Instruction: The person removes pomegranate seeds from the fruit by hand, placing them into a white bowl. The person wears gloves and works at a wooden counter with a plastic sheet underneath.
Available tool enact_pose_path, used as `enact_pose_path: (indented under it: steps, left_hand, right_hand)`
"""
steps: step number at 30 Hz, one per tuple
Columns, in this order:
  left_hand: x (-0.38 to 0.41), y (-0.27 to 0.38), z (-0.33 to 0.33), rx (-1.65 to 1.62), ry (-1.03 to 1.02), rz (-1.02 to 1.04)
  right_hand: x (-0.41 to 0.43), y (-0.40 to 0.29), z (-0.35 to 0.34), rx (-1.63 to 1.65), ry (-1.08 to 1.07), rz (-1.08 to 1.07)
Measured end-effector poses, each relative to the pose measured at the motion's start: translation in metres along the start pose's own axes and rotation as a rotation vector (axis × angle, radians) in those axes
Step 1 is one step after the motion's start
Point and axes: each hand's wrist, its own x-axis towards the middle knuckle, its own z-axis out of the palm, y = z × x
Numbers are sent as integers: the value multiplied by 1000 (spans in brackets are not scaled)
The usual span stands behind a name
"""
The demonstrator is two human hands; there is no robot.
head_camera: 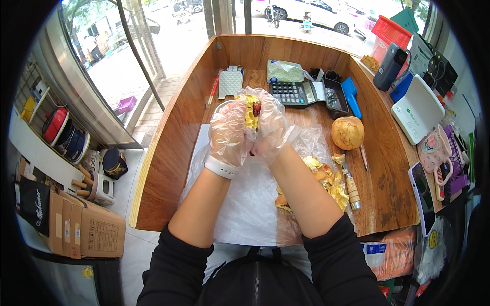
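Observation:
Both my hands wear clear plastic gloves and meet over the desk around a piece of pomegranate (251, 114), its yellow pith and dark red seeds facing up. My left hand (228, 128) grips its left side, and my right hand (272, 124) grips the right. A white rim, perhaps of a bowl (222, 106), shows partly behind my left hand. Torn pomegranate peel (325, 176) lies on a clear plastic bag (245, 206) beneath my right forearm. Beside the peel rests a knife with a wooden handle (352, 191). A whole pomegranate (347, 133) sits farther right.
A calculator (293, 93), a tissue pack (284, 71), a black container (336, 98) and a blue scoop (351, 97) stand at the back. Raised wooden walls (172, 141) border the desk. On the right ledge are a phone (422, 199) and a pink mug (434, 149).

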Motion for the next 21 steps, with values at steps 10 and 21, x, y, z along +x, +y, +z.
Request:
enact_pose_path:
  steps: [10, 21]
  left_hand:
    - [4, -14, 14, -73, 151, 85]
    - [3, -4, 7, -644, 234, -278]
  right_hand:
    - [-3, -17, 9, 125, -55, 47]
    - [7, -15, -15, 280, 119, 31]
